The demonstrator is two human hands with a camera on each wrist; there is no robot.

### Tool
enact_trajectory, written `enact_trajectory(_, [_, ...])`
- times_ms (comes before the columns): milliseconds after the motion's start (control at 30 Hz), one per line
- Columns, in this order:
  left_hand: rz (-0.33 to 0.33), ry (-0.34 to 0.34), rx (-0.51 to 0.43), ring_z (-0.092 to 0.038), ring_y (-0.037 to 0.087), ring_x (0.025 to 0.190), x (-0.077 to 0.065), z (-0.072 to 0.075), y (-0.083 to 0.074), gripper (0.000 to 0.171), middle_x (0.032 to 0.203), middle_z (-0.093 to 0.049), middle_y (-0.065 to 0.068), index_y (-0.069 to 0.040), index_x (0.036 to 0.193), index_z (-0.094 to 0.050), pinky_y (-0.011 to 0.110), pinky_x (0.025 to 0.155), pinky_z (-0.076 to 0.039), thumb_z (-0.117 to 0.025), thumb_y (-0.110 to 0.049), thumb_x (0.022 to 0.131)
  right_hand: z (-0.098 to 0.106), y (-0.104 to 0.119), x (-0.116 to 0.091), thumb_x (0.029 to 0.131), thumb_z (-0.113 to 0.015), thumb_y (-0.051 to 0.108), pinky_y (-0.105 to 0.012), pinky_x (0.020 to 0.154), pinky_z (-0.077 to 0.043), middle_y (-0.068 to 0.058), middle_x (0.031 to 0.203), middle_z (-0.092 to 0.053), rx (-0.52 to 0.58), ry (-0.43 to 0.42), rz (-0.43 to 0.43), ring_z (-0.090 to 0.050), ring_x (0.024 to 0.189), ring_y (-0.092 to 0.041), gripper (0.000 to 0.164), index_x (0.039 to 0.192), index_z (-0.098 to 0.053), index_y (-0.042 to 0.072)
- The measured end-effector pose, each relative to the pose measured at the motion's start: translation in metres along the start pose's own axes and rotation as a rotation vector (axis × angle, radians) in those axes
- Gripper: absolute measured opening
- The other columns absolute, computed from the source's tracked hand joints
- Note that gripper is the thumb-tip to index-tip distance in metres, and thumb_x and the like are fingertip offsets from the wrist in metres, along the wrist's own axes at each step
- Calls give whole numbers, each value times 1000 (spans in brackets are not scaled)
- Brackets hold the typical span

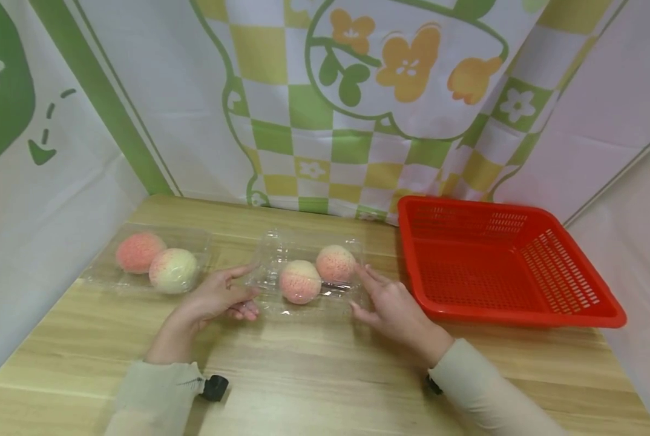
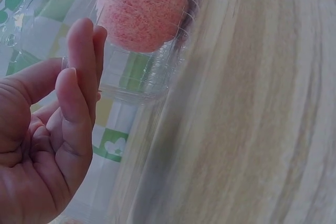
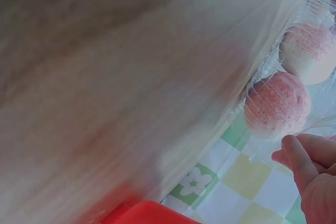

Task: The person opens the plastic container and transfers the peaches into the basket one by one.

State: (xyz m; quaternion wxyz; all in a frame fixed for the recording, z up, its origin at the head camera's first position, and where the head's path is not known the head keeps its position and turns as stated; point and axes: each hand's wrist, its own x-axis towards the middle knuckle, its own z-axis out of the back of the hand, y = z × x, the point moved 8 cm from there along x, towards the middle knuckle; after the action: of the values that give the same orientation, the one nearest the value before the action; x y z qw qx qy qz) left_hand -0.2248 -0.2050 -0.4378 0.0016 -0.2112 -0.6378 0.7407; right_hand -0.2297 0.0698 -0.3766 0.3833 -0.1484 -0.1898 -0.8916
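Observation:
A clear plastic clamshell box (image 1: 270,254) lies on the table before me, holding two pink-and-cream peach-like balls, one left (image 1: 300,282) and one right (image 1: 336,263). My left hand (image 1: 219,297) pinches the box's left edge between thumb and fingers, as the thin plastic (image 2: 64,62) in the left wrist view shows. At the right edge, my right hand (image 1: 396,309) holds the plastic with its fingertips, close beside the right ball (image 3: 277,104). Glare on the clear plastic hides whether the lid is fastened.
Left of my left hand sits another clear box (image 1: 104,266) with a pink ball (image 1: 141,252) and a paler one (image 1: 173,270). A red slotted basket (image 1: 526,318) stands at the right. Behind the wooden table (image 1: 303,375) hangs a patterned curtain (image 1: 314,139).

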Motion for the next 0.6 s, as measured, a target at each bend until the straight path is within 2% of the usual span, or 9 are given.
enact_trajectory(67, [-10, 0, 5, -71, 12, 61, -1, 0, -2, 70, 76, -75, 11, -6, 158, -19, 23, 57, -59, -57, -5, 99, 0, 0, 1, 85, -77, 21, -41, 71, -62, -33, 126, -63, -9, 13, -6, -72, 71, -30, 64, 138, -52, -4])
enact_trajectory(133, [-30, -8, 22, -71, 13, 61, -2, 2, -4, 70, 78, -75, 14, -3, 157, -19, 23, 56, -59, -56, -3, 98, 1, 0, 2, 86, -75, 19, -33, 63, -61, -23, 106, -72, 4, 16, -28, -67, 62, -21, 62, 139, -51, -2])
enact_trajectory(167, [-37, -11, 28, -71, 13, 62, -3, 3, -5, 71, 79, -75, 15, -2, 157, -18, 23, 56, -59, -56, -2, 97, 2, -1, 3, 86, -75, 18, -29, 58, -58, -17, 94, -73, 10, 14, -36, -60, 57, -16, 62, 140, -50, -1])
enact_trajectory(233, [-47, -27, 48, -72, 14, 61, -5, 6, -5, 71, 79, -75, 16, -2, 157, -20, 23, 55, -58, -57, -1, 96, 3, 0, 5, 87, -74, 16, -22, 51, -50, -5, 72, -64, 29, 3, -44, -46, 52, -9, 60, 140, -50, 1])
enact_trajectory(300, [-50, -38, 62, -72, 14, 61, -6, 9, -5, 71, 77, -75, 14, -2, 156, -22, 22, 55, -58, -58, -1, 95, 4, 1, 6, 87, -74, 15, -18, 47, -41, -1, 63, -53, 54, -14, -49, -37, 51, -6, 60, 141, -49, 1])
enact_trajectory(367, [-47, -37, 66, -71, 13, 61, -6, 9, -5, 71, 75, -75, 11, -4, 157, -22, 22, 55, -58, -59, -3, 96, 4, 4, 7, 87, -75, 15, -17, 47, -42, -4, 72, -63, 62, -35, -40, -38, 52, -7, 62, 141, -49, 1])
enact_trajectory(433, [-48, -33, 66, -71, 13, 60, -5, 8, -5, 71, 74, -75, 10, -5, 157, -23, 22, 55, -58, -60, -5, 96, 5, 6, 6, 86, -76, 16, -20, 51, -49, -11, 90, -73, 59, -60, -43, -47, 53, -9, 64, 143, -49, 1])
enact_trajectory(533, [-47, -24, 57, -71, 12, 60, -3, 6, -5, 71, 74, -75, 9, -4, 157, -22, 21, 55, -57, -60, -6, 97, 7, 7, 3, 85, -78, 18, -30, 63, -60, -17, 116, -72, 43, -92, -55, -67, 67, -18, 66, 143, -49, 2])
enact_trajectory(600, [-41, -24, 50, -71, 11, 60, -2, 6, -6, 71, 74, -75, 9, -4, 157, -21, 21, 55, -57, -60, -6, 97, 8, 8, 3, 85, -79, 20, -34, 67, -62, -17, 116, -72, 32, -107, -68, -70, 72, -20, 65, 142, -51, 3])
